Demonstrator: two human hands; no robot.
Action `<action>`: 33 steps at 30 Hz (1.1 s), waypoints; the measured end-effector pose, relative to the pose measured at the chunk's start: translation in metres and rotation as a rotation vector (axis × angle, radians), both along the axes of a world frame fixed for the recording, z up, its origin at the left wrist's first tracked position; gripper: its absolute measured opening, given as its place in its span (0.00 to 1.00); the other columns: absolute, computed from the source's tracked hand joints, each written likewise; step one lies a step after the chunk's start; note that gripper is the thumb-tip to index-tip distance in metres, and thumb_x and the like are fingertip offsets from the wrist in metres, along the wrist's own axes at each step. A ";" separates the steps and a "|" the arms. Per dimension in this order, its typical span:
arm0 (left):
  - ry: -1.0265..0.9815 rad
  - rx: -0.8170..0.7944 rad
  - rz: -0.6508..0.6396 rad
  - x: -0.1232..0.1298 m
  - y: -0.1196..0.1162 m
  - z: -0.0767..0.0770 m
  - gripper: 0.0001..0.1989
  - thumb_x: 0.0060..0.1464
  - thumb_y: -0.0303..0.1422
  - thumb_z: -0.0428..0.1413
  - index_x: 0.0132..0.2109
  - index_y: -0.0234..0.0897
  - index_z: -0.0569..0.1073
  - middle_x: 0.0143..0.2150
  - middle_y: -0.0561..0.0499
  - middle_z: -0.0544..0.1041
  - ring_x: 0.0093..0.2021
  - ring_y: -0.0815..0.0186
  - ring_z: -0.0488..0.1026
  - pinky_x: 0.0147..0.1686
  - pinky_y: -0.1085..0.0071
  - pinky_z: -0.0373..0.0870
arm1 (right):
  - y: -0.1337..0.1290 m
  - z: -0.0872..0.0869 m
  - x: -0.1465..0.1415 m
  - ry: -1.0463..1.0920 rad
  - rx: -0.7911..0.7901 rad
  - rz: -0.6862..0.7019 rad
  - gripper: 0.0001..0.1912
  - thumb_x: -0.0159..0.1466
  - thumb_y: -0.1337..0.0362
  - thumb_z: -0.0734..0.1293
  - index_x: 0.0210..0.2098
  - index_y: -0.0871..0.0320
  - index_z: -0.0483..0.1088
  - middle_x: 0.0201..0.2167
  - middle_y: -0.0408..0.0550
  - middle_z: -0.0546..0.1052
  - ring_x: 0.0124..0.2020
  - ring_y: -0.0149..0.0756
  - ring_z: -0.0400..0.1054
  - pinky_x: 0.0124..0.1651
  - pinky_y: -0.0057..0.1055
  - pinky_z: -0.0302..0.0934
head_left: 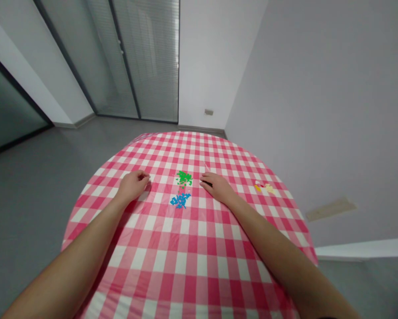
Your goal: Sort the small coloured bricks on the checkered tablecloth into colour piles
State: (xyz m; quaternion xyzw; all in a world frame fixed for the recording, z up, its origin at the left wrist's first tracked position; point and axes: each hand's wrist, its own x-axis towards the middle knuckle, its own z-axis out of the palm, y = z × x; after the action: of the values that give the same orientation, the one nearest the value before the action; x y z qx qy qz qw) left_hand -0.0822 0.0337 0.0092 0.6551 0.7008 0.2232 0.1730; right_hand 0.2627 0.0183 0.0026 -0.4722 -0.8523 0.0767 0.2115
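Observation:
My left hand (pixel 134 184) rests on the left side of the checked cloth, fingers loosely curled and a gap showing between them; I see nothing in it. A loose pile of small green pieces (pixel 184 178) lies between my two hands. Just nearer to me is a pile of small blue pieces (pixel 180 200), some of them thin and stick-like. To the right of the green pile, my right hand (pixel 217 186) lies with thumb and fingers apart, a dark gap between them. Neither hand touches the piles. The pieces are too small to name their kind.
A red-and-white checked tablecloth (pixel 185 248) covers the round-edged table. Further right lie small yellow and cream pieces (pixel 267 188), with a little red beside them. A grey wall (pixel 318 110) stands close on the right; glass partitions (pixel 145 57) are behind the table.

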 end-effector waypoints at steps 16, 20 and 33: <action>0.024 0.025 -0.015 -0.002 0.002 -0.005 0.12 0.53 0.38 0.52 0.39 0.40 0.78 0.38 0.47 0.82 0.40 0.54 0.78 0.34 0.65 0.70 | -0.018 -0.002 0.067 -0.057 0.058 -0.247 0.16 0.70 0.62 0.59 0.41 0.54 0.79 0.46 0.51 0.81 0.47 0.46 0.75 0.50 0.41 0.68; 0.022 0.029 -0.018 -0.002 0.001 -0.005 0.13 0.53 0.39 0.52 0.39 0.40 0.78 0.37 0.47 0.82 0.39 0.54 0.78 0.34 0.64 0.70 | -0.022 -0.001 0.080 -0.050 0.062 -0.345 0.16 0.69 0.61 0.59 0.42 0.55 0.79 0.45 0.53 0.81 0.45 0.47 0.76 0.49 0.41 0.68; -0.004 0.020 -0.011 0.000 0.000 -0.002 0.13 0.52 0.38 0.52 0.40 0.40 0.78 0.39 0.47 0.82 0.40 0.54 0.77 0.37 0.63 0.70 | -0.025 0.004 0.092 -0.044 0.084 -0.449 0.17 0.69 0.58 0.59 0.41 0.55 0.79 0.44 0.53 0.81 0.44 0.48 0.75 0.46 0.39 0.68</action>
State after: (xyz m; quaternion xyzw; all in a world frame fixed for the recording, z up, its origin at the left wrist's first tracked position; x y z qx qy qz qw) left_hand -0.0827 0.0333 0.0075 0.6602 0.6946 0.2306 0.1689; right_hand 0.3551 -0.0065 0.0068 -0.6422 -0.7327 -0.0182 0.2244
